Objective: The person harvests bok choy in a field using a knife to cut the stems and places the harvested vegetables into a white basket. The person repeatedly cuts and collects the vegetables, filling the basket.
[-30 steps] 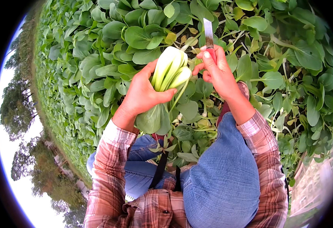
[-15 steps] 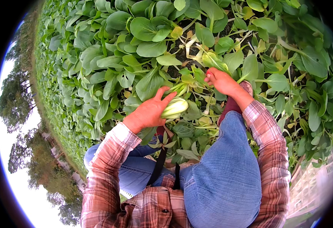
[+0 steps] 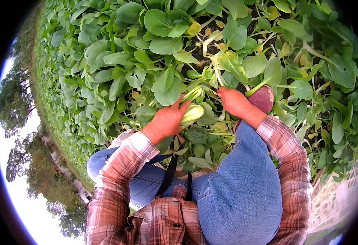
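My left hand (image 3: 165,121) is closed around a cut head of bok choy (image 3: 193,114), its pale, rounded base pointing right. Against the thumb and fingers of that hand lie the light green stalks of a second bok choy plant (image 3: 193,93), its leaves spreading to the upper left. To the right of these stalks, my right hand (image 3: 235,103) is closed, knuckles up. A thin greyish sliver shows between its fingertips and the stalks; whether it is a blade I cannot tell. A yellowing leaf (image 3: 233,65) with a pale stem stands just above the right hand.
Dense rows of bok choy (image 3: 93,57) fill the ground ahead and to the left. My shoe (image 3: 262,99) stands among leaves beside my right forearm, and my bent knee (image 3: 244,163) rises between the arms. A pale plastic crate (image 3: 342,196) sits at the lower right.
My right hand has moved down and slightly left, closer to the stalks. The left hand, still holding the cut bok choy, has shifted slightly right.
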`<act>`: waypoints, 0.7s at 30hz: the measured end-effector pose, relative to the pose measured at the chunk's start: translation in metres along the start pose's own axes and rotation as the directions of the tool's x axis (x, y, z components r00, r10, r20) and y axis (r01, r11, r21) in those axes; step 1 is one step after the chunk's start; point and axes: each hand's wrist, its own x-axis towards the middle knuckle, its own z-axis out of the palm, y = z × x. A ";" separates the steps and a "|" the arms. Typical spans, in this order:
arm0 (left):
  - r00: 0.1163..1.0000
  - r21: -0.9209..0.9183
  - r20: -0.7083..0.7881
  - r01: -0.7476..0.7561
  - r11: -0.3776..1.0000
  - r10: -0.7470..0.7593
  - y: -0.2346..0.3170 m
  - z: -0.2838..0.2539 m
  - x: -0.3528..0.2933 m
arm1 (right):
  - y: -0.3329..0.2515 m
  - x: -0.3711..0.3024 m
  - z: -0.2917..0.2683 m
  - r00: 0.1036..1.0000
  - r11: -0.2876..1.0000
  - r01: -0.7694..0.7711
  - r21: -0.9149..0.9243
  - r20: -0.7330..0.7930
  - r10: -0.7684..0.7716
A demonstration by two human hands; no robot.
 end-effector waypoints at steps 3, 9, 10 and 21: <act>0.995 -0.041 0.062 0.087 0.995 -0.084 0.001 0.006 0.002 | -0.003 0.000 0.002 1.000 1.000 0.008 -0.020 0.011 -0.007; 0.996 -0.144 -0.016 0.081 0.986 -0.084 -0.011 0.029 0.004 | -0.007 0.002 0.001 0.998 0.991 0.059 -0.120 0.040 -0.055; 0.995 -0.167 -0.004 0.098 0.981 -0.100 -0.012 0.033 0.005 | -0.009 0.003 0.002 0.997 0.986 0.071 -0.150 0.049 -0.065; 0.993 -0.247 -0.084 0.065 0.967 -0.088 0.009 0.022 -0.016 | -0.017 0.008 0.002 0.999 0.994 0.038 -0.099 -0.009 -0.039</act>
